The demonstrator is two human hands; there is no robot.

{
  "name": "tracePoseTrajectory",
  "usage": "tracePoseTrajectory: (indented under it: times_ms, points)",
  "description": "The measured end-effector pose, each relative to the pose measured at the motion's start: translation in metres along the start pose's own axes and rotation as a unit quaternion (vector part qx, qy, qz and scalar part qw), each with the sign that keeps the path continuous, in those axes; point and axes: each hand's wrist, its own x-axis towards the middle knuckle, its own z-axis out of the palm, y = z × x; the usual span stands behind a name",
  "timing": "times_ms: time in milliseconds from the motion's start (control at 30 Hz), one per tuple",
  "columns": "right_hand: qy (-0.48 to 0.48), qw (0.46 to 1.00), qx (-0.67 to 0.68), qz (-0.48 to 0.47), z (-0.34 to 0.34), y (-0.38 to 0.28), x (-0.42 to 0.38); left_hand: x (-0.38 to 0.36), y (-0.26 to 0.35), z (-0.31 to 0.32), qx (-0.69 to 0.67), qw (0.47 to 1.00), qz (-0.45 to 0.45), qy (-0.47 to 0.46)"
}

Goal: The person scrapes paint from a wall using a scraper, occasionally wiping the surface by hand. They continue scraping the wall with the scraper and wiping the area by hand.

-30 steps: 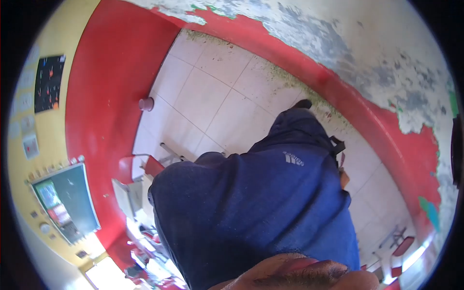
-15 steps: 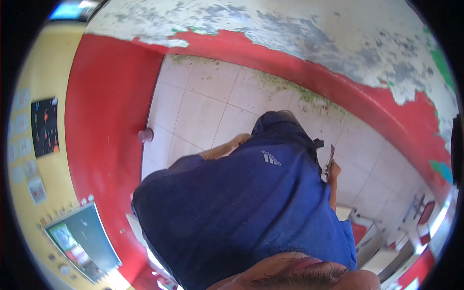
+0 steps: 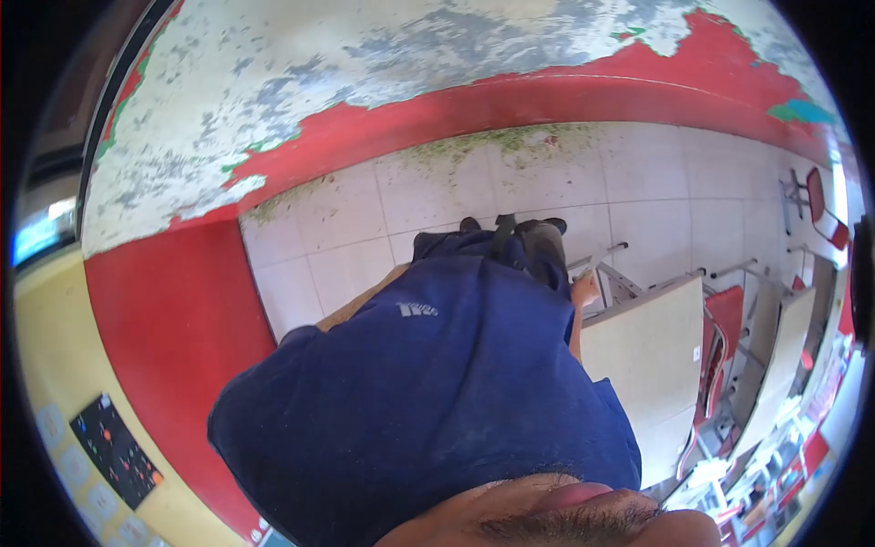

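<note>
My right hand [image 3: 585, 291] hangs at my right side, fingers wrapped round a thin, flat scraper [image 3: 594, 263] that points forward. Beside that hand, close to its fingers, is the corner of a pale wooden table [image 3: 643, 351]. On my left only the forearm [image 3: 365, 297] shows. My left hand is hidden behind the front of my dark blue shirt [image 3: 410, 392]. Ahead stands a wall [image 3: 365, 55] with patchy white and grey areas, its red paint [image 3: 547, 96] left along the bottom with ragged edges.
Greenish paint flakes [image 3: 510, 141] lie on the tiled floor [image 3: 638, 173] along the wall's foot. To my right are red chairs [image 3: 725, 314] and a second table [image 3: 782, 365]. A red and yellow wall [image 3: 173, 337] rises on the left, with a black poster [image 3: 117, 448].
My body has turned right, bringing the tables and chairs closer on that side. The scraper stays in my right hand. My left hand has slipped out of sight behind the shirt.
</note>
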Motion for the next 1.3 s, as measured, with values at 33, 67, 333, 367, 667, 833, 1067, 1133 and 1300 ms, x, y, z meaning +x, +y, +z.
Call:
tracePoseTrajectory:
  times_ms: [33,67,333,367,667,833,1067,1133,1300]
  points:
    - [-0.031,0.998,0.043,0.042,-0.01,-0.007,-0.007,0.01,0.006,-0.002,-0.009,1.0,0.02,-0.01]
    - [-0.031,0.999,0.035,0.011,-0.021,-0.014,-0.013,0.018,0.013,-0.005,-0.013,0.999,0.041,-0.022]
    - [-0.104,0.989,0.106,-0.022,-0.01,-0.077,-0.024,0.071,0.196,-0.116,0.174,0.946,0.272,0.026]
    - [-0.105,0.986,0.127,-0.016,-0.012,-0.096,-0.028,0.097,0.214,-0.123,0.143,0.936,0.298,0.118]
    - [-0.159,0.967,0.19,-0.061,0.012,-0.149,0.015,0.093,0.515,-0.311,0.431,0.549,0.404,0.591]
    - [-0.097,0.973,0.204,-0.046,0.048,-0.112,0.065,0.062,0.639,-0.383,0.43,0.459,0.3,0.717]
    - [-0.118,0.965,0.236,0.004,0.078,-0.139,0.177,0.235,0.708,-0.355,0.838,0.254,0.285,0.39]
    - [-0.112,0.961,0.253,-0.004,0.072,-0.161,0.222,0.237,0.715,-0.362,0.848,0.272,0.279,0.359]
    - [-0.125,0.957,0.239,-0.101,0.033,-0.192,0.319,0.07,0.782,-0.404,0.692,0.359,0.255,0.572]
